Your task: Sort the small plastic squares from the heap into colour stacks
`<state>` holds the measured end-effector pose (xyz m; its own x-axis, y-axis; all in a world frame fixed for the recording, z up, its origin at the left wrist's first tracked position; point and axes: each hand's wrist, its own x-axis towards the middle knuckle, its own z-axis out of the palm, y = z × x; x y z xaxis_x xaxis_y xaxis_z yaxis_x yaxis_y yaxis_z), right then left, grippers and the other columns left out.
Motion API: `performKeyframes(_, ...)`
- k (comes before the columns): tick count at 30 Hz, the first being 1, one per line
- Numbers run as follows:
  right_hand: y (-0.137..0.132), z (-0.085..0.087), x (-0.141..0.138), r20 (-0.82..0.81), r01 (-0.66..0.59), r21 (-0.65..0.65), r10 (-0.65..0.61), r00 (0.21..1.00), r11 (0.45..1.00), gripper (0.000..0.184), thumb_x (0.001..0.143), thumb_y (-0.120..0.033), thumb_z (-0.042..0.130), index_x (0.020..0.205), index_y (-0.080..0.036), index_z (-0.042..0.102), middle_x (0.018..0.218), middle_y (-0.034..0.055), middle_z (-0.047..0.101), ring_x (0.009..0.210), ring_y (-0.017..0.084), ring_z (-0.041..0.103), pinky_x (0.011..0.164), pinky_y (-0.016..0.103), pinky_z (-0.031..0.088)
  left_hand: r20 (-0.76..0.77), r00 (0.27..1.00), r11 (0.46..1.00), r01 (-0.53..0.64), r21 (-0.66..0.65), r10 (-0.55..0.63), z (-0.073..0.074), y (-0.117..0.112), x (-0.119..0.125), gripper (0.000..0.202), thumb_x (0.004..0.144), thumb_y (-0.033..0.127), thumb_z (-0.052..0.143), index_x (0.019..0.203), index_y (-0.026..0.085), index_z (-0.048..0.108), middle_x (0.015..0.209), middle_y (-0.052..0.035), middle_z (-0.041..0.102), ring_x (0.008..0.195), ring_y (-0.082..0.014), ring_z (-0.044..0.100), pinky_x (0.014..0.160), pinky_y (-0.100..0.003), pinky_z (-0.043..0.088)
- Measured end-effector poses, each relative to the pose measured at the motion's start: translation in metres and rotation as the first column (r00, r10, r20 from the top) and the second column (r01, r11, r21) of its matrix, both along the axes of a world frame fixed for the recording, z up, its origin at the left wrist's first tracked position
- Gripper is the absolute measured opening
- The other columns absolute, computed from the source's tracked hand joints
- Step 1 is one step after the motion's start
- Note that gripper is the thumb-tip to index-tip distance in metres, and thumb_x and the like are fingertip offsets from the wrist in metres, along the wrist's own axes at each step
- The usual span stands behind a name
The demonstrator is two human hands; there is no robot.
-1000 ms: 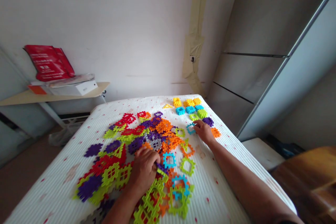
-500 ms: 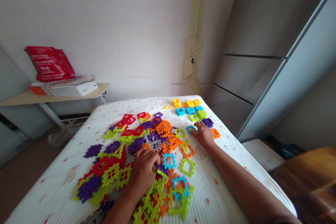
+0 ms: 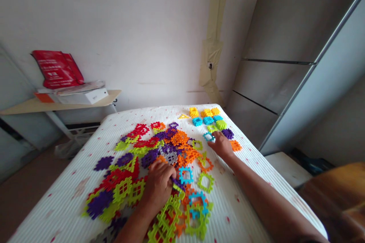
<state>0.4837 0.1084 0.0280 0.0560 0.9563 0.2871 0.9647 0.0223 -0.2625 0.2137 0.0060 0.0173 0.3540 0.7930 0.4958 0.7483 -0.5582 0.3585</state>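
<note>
Right hand, centre right: fingers flat, tips on a cyan tile just below the sorted rows, nothing gripped. Left hand curled on the pile; whether it holds anything cannot be told. Sorting step, apparently; lifting the tile would need a pinch.

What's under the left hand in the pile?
The left hand rests on the pile of tiles. A purple tile pokes out at its fingertips, and lime tiles lie to its left. Whatever lies beneath the palm is covered.
</note>
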Motion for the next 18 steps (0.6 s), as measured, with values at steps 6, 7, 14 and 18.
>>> performKeyframes(6, 0.044, 0.011, -0.018, -0.032, 0.002, 0.132, 0.002, 0.999, 0.991, 0.031, 0.082, -0.036, 0.056, 0.107, -0.017, 0.060, 0.108, 0.0090, 0.062, 0.091, 0.019, 0.060, 0.077, 0.026, 0.043, 0.005, 1.000, 1.000, 0.012, 0.000, -0.012, -0.002, 0.000, -0.001, 0.024, 0.063, -0.001, 0.039, 0.068, 0.021, 0.045, 0.066, 0.0020, 0.054, 0.070, -0.0165, 0.049, 0.085, -0.039, 0.033)
performKeyframes(7, 0.053, 0.013, -0.024, -0.031, 0.016, 0.124, -0.012, 0.999, 0.992, 0.031, 0.083, -0.036, 0.055, 0.106, -0.017, 0.060, 0.109, 0.0091, 0.062, 0.090, 0.019, 0.061, 0.076, 0.026, 0.043, 0.007, 1.000, 1.000, 0.012, -0.001, -0.012, -0.002, -0.001, -0.001, 0.024, 0.063, 0.000, 0.039, 0.069, 0.022, 0.045, 0.066, 0.0019, 0.054, 0.070, -0.0165, 0.049, 0.085, -0.039, 0.033)
performKeyframes(14, 0.098, 0.021, -0.050, 0.002, 0.084, -0.005, -0.084, 0.996, 0.996, 0.030, 0.084, -0.034, 0.052, 0.108, -0.016, 0.059, 0.110, 0.0108, 0.060, 0.090, 0.020, 0.062, 0.070, 0.025, 0.044, -0.015, 1.000, 1.000, 0.001, -0.005, -0.001, 0.000, -0.001, -0.002, 0.021, 0.064, 0.002, 0.040, 0.069, 0.021, 0.046, 0.067, 0.0006, 0.054, 0.070, -0.0172, 0.048, 0.085, -0.040, 0.033)
performKeyframes(18, 0.106, 0.020, -0.052, 0.017, 0.092, -0.038, -0.091, 0.996, 0.995, 0.030, 0.085, -0.032, 0.050, 0.108, -0.015, 0.058, 0.110, 0.0128, 0.060, 0.089, 0.020, 0.062, 0.070, 0.025, 0.044, -0.009, 1.000, 1.000, 0.003, -0.010, -0.003, -0.001, -0.001, -0.001, 0.020, 0.064, 0.003, 0.039, 0.069, 0.021, 0.045, 0.066, 0.0008, 0.053, 0.069, -0.0170, 0.047, 0.085, -0.040, 0.033)
